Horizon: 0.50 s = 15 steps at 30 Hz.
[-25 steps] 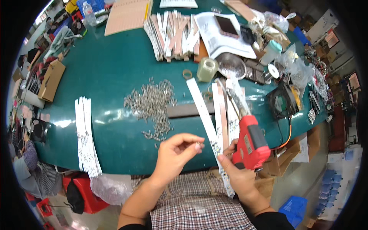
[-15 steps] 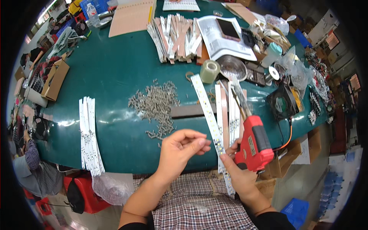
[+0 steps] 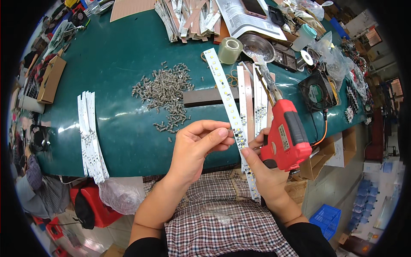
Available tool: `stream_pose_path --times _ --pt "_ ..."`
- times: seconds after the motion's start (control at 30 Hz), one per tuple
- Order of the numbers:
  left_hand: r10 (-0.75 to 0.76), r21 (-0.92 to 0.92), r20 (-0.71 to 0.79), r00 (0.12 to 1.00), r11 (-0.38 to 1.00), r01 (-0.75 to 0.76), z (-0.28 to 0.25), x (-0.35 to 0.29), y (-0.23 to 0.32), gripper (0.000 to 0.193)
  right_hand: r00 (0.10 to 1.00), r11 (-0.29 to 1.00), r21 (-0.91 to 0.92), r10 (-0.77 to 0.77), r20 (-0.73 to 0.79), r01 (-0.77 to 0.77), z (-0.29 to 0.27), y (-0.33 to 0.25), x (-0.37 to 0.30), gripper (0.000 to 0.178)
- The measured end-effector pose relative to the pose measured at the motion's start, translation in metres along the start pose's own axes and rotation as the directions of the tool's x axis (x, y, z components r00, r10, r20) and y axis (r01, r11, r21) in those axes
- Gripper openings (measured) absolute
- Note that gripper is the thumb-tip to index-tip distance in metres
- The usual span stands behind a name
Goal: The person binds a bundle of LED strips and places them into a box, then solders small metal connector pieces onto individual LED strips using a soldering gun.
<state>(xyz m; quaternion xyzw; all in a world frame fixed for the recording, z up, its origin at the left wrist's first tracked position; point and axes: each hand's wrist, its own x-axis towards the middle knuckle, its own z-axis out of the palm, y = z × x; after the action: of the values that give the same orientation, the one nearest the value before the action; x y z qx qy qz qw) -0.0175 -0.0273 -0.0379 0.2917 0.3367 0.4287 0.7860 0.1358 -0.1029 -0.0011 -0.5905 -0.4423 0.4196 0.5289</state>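
Observation:
My right hand (image 3: 272, 182) is closed round a red and black soldering gun (image 3: 284, 135), and its thumb presses on a long white LED strip board (image 3: 227, 96). The strip stands tilted, its far end over the table and its near end by my checked apron. My left hand (image 3: 195, 150) is closed in a pinch, fingertips at the strip's left edge by its dark components. What lies in that pinch is too small to make out. Beyond my left hand spreads a heap of small metallic parts (image 3: 165, 88). More white strips (image 3: 260, 107) lie under the gun's tip.
A stack of white strips (image 3: 90, 141) lies on the green table (image 3: 120, 55) at left. A dark bar (image 3: 205, 97) rests behind the held strip. Further back are a tape roll (image 3: 230, 50), a metal bowl (image 3: 257, 46) and a strip pile (image 3: 190, 19). A small fan (image 3: 317, 92) stands at right.
My left hand's pinched fingers have come up against the strip's edge from a small gap away. The table and its things appear higher in the picture as the view shifts.

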Motion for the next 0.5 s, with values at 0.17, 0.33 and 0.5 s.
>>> stream_pose_path --times 0.17,0.33,0.5 --pt "0.004 -0.036 0.013 1.000 0.999 -0.004 -0.0002 0.0000 -0.0034 0.019 1.000 1.000 0.018 0.011 0.004 -0.011 0.0008 0.0020 0.0006 0.047" --pt "0.009 0.007 -0.004 1.000 1.000 -0.009 -0.0004 0.0012 -0.0048 0.020 1.000 1.000 0.019 0.020 -0.012 -0.020 0.0006 0.0034 0.0021 0.046" --pt "0.023 0.090 -0.001 1.000 0.996 -0.022 -0.0023 0.0019 -0.0050 0.023 0.996 0.995 0.086 0.062 -0.065 -0.057 0.0009 0.0076 0.0040 0.053"
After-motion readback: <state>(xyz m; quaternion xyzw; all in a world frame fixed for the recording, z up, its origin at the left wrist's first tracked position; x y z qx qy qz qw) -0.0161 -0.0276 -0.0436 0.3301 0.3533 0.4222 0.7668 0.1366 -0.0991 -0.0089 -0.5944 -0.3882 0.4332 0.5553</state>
